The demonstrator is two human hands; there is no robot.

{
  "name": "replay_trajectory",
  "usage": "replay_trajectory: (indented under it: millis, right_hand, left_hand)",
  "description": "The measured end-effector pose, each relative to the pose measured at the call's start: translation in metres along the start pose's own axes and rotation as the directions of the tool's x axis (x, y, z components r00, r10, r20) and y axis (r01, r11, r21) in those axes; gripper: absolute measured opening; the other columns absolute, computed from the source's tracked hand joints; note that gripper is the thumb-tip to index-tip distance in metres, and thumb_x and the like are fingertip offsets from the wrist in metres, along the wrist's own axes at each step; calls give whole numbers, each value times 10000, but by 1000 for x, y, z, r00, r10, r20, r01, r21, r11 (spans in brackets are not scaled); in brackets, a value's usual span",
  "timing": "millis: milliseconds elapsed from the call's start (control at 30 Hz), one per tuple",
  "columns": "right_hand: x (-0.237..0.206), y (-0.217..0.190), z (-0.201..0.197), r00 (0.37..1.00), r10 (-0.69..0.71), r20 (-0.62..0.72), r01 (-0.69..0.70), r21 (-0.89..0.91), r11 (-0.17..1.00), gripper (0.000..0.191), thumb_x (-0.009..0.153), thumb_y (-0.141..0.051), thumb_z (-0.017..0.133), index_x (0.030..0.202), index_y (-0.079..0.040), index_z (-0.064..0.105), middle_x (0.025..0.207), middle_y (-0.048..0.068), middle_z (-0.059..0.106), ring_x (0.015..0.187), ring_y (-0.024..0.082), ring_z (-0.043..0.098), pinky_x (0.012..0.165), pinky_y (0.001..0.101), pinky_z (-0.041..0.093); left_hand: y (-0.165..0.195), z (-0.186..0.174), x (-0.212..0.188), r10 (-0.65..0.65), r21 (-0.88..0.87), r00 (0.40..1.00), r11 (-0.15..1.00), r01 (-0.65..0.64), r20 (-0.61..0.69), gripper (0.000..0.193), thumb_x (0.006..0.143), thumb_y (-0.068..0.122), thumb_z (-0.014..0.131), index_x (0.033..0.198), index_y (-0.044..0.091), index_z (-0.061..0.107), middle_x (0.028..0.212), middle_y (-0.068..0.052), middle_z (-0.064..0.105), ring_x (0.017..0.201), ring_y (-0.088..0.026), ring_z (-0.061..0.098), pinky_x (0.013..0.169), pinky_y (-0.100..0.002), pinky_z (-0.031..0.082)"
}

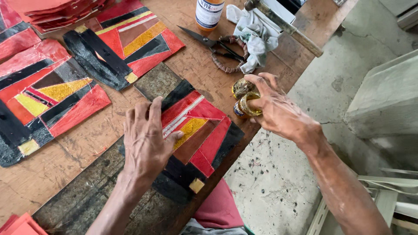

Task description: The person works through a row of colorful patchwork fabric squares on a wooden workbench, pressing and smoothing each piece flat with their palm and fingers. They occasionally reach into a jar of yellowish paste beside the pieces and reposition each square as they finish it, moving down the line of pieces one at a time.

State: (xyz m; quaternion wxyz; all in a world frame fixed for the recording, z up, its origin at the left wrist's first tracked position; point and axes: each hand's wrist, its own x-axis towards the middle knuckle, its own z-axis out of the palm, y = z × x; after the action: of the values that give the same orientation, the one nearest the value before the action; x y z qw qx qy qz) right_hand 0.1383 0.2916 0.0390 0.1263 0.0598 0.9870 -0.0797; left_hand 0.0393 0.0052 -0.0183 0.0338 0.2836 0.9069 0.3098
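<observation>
Flat on the patchwork panel [198,130] lies the left hand [146,139], fingers spread, pressing it onto a dark board [156,80] at the wooden table's [65,156] near edge. Just beside it, the right hand [272,109] pinches a small glue tin [246,104] with thumb and fingers. Scissors [220,50] and a rag [254,32] lie beyond; matching panels [43,93] rest well left.

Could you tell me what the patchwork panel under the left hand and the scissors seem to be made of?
Panel: probably leather or stiff painted hide, matte red and black with glittery gold patches; edges ragged. Scissors: dark dull metal blades, handles wrapped in what looks like cord.
</observation>
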Motion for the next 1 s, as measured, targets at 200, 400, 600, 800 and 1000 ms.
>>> replay_trajectory:
  millis: [200,400,600,800,1000]
  right_hand:
    - [-30,-1,-13,926,-169,-337,162,-48,986,494,627,-150,912,1069,-68,710,1545,131,331,1440,349,275,1217,495,315]
    - [-109,6,-55,777,-204,-596,136,-157,978,484,735,-153,866,1171,-115,659,1505,180,369,1407,365,404,994,356,571]
    - [-132,-3,1,930,-26,-368,367,916,162,832,858,-128,830,1546,-64,366,1118,162,702,916,207,685,712,284,629]
    - [-85,-25,90,955,-245,167,-126,977,171,1008,854,-57,758,1646,-183,147,1007,144,738,759,160,717,678,277,632]
    - [-83,-39,83,919,-83,385,-315,845,433,1031,772,-29,650,1641,-333,186,1275,124,572,684,189,753,592,330,669]
  left_hand:
    - [-3,-7,5,19,-81,1000,997,-19,0,846,645,226,926,1345,-1,509,1235,-230,555,1185,-397,503,1042,-484,401]
    - [-14,-4,7,105,-236,994,966,-102,-2,897,673,217,901,1428,15,461,1294,-226,585,1239,-401,528,1052,-492,412]
    - [-19,-7,11,125,-222,987,970,-101,98,684,731,229,867,1332,69,582,1239,-161,604,1205,-345,574,1024,-455,453]
    - [-22,-5,9,191,-203,980,963,-177,51,620,736,230,845,1277,14,630,1212,-162,593,1176,-358,572,1000,-445,456]
    - [-22,-4,8,210,-178,977,963,-201,35,619,725,221,849,1266,10,633,1197,-156,597,1171,-357,571,999,-441,456]
